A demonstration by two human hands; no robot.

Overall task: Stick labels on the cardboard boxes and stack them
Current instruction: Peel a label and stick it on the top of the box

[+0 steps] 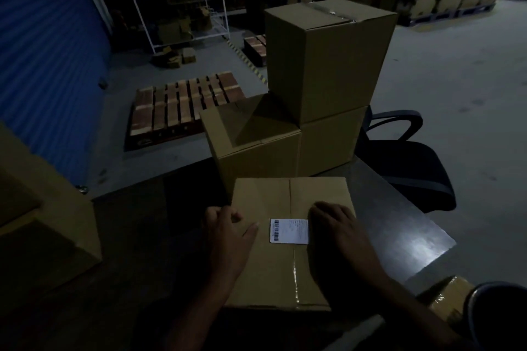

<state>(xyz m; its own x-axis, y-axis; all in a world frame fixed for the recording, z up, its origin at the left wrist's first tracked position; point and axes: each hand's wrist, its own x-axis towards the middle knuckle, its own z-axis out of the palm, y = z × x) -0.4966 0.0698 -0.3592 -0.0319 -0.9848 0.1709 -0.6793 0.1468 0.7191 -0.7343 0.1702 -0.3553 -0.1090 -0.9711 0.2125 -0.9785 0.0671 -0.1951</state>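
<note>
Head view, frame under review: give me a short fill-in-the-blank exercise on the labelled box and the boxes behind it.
1. The white barcode label is stuck on the ____ face of the nearest brown cardboard box.
2. The label lies between the left hand and the ____ hand.
3. Behind, the taped brown cardboard box stands ____ another box.
4. Right of the dark table stands a black ____.

Missing words: top; right; on top of; office chair
</note>
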